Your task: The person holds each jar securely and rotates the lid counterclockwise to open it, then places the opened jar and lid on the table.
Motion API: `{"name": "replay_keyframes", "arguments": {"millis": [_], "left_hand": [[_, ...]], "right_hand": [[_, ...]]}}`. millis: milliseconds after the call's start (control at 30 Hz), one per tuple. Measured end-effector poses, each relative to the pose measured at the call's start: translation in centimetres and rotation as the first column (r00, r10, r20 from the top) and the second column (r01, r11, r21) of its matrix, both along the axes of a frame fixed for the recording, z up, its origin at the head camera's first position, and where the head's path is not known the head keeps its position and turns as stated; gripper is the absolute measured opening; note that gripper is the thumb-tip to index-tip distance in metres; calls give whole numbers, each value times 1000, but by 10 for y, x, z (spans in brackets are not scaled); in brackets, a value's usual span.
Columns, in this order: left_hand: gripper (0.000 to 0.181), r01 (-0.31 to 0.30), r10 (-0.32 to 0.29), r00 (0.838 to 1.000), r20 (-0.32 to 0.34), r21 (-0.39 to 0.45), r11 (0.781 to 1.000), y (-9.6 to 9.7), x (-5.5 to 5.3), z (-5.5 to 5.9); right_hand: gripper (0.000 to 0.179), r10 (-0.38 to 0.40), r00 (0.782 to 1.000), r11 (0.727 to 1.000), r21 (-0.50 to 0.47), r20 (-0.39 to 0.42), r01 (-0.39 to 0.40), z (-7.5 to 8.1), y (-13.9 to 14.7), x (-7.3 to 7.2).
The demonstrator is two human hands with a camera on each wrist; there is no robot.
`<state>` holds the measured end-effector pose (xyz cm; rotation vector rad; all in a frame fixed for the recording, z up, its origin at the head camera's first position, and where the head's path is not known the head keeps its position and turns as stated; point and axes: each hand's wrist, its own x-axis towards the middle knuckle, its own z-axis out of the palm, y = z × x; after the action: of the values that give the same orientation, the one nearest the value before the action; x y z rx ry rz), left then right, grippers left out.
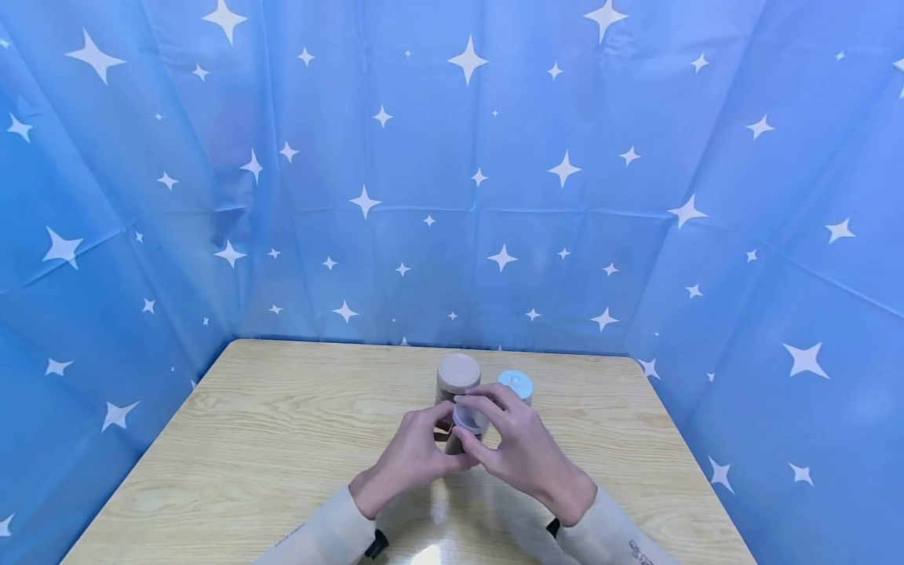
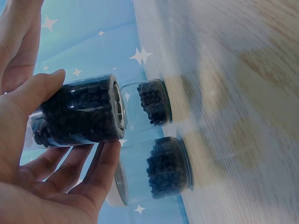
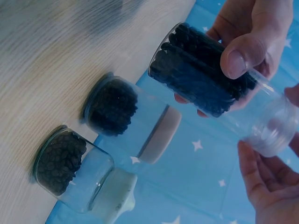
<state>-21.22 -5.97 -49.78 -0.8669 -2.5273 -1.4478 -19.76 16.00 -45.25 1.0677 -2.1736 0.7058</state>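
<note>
A person holds a clear jar of dark beans above a wooden table. Seen from the head, the left hand, at the jar's 8 o'clock, grasps its side, thumb opposite the fingers. The right hand, at 4 o'clock, pinches the clear lid on top between thumb and fingers. Standing beyond are two more jars of dark beans: a beige-lidded jar near 12 o'clock, a blue-lidded jar near 2 o'clock. Behind hangs a starry blue curtain.
</note>
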Motion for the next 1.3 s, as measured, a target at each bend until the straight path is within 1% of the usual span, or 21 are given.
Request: {"name": "replay_keyframes", "arguments": {"millis": [133, 433, 733, 867, 1033, 1133, 1300], "left_hand": [[49, 4, -4, 1000, 0, 7, 1000, 0, 0, 0], [50, 15, -15, 1000, -4, 10, 1000, -1, 0, -1], [58, 6, -6, 1000, 18, -6, 1000, -3, 0, 0], [56, 3, -3, 1000, 25, -13, 1000, -3, 0, 0], [51, 10, -10, 1000, 26, -6, 1000, -3, -1, 1], [52, 14, -13, 1000, 26, -5, 1000, -3, -1, 1], [52, 16, -15, 1000, 26, -4, 1000, -3, -1, 1]], "right_hand": [[45, 10, 1000, 1000, 11, 5, -11, 2, 1, -1], [44, 63, 998, 998, 22, 26, -64, 4, 4, -4], [47, 102, 994, 994, 40, 28, -103, 6, 5, -8], [47, 119, 992, 991, 57, 35, -121, 6, 6, -11], [48, 159, 986, 984, 67, 53, -162, 8, 7, -13], [47, 178, 982, 981, 69, 58, -182, 10, 7, -14], [44, 187, 979, 979, 71, 76, -193, 10, 8, -14]]}}
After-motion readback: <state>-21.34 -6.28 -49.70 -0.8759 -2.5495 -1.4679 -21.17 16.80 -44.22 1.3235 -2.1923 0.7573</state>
